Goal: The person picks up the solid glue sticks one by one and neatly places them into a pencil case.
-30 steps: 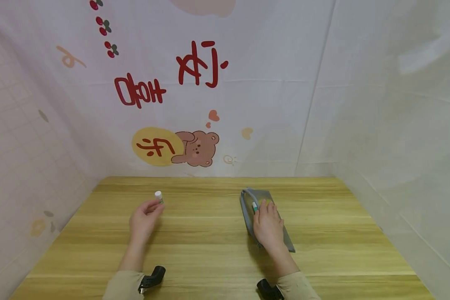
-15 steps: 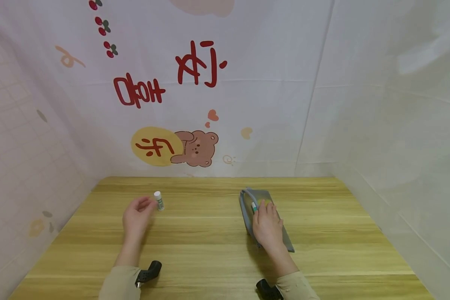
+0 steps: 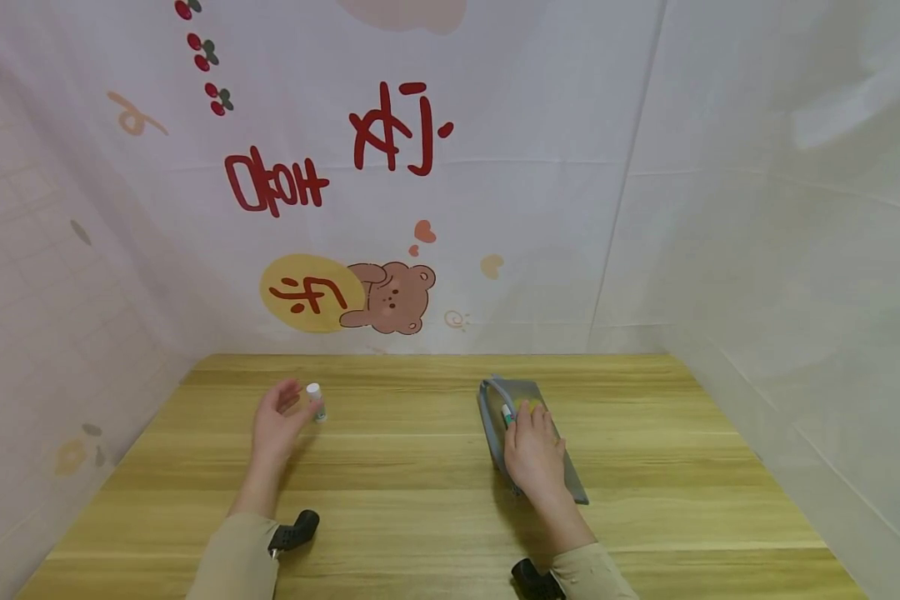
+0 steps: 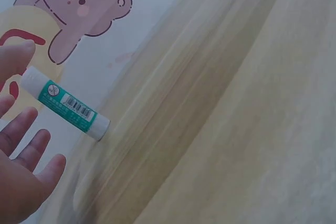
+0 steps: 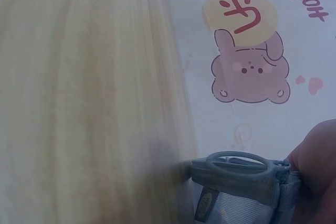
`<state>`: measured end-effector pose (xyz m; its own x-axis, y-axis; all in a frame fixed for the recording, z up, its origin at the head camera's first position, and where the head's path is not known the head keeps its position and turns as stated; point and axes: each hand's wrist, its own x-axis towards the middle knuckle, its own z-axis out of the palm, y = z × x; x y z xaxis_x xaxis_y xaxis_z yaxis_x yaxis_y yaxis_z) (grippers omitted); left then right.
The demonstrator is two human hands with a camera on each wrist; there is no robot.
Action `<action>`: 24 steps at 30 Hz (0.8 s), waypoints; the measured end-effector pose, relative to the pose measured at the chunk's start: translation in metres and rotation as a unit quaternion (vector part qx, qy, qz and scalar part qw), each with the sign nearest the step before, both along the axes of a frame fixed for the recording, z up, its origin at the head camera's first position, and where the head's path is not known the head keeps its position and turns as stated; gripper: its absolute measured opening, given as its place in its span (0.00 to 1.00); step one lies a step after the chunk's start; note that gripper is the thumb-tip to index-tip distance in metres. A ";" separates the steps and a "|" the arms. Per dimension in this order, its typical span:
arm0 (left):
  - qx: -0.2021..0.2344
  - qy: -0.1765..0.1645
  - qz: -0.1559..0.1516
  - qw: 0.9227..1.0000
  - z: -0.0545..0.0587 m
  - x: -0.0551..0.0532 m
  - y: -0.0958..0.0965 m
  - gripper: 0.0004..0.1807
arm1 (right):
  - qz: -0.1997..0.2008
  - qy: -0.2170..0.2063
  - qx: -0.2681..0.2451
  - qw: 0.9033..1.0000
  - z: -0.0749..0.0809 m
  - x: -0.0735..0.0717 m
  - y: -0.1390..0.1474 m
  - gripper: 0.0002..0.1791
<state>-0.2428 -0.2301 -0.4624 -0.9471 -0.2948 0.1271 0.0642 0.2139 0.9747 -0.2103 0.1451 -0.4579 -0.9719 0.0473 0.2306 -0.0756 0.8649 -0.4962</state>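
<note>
A glue stick [image 3: 316, 402] with a white cap and green label stands upright on the table at the left. Beside it is my left hand [image 3: 277, 425], fingers spread and loosely bent, holding nothing; in the left wrist view the thumb comes close to the cap of the glue stick [image 4: 68, 103]. My right hand [image 3: 534, 450] rests with its fingers stretched over a grey mesh pencil pouch [image 3: 574, 482]. Inside the pouch a white-capped green tube [image 3: 507, 413] and something yellow [image 3: 526, 406] show. The right wrist view catches the pouch's zipped end [image 5: 236, 182], with part of the hand at its right.
Wood-grain table [image 3: 405, 500] spreads between the two hands. A white printed cloth [image 3: 540, 167] with a bear drawing hangs behind it and along both sides. A black wrist device [image 3: 296, 531] sits at the left sleeve, and a similar one [image 3: 537, 580] at the right.
My left hand pinched the glue stick a second ago; it has let go, drawn to the left, and its fingers have spread. My right hand and the pouch look unmoved.
</note>
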 end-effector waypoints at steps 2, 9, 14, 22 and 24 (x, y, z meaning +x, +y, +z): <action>0.000 0.000 -0.006 1.000 0.000 -0.002 0.000 0.38 | -0.001 -0.001 -0.001 1.000 0.000 0.000 0.000 0.27; 0.000 -0.001 -0.025 1.000 -0.007 -0.009 0.000 0.39 | 0.002 0.001 -0.005 1.000 0.000 0.001 0.000 0.27; -0.010 0.001 -0.032 0.999 -0.011 -0.011 0.002 0.39 | 0.002 0.002 -0.007 1.000 0.000 0.001 0.000 0.27; -0.033 -0.013 -0.029 0.999 -0.012 -0.009 0.003 0.36 | 0.001 0.005 -0.004 1.000 0.000 0.000 0.000 0.28; -0.044 -0.014 -0.026 0.999 -0.013 -0.009 0.003 0.35 | 0.001 0.005 -0.003 1.000 0.000 0.000 0.000 0.28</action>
<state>-0.2517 -0.2267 -0.4753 -0.9643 -0.2344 0.1231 0.0499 0.2958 0.9539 -0.2106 0.1449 -0.4582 -0.9698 0.0458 0.2395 -0.0829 0.8618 -0.5004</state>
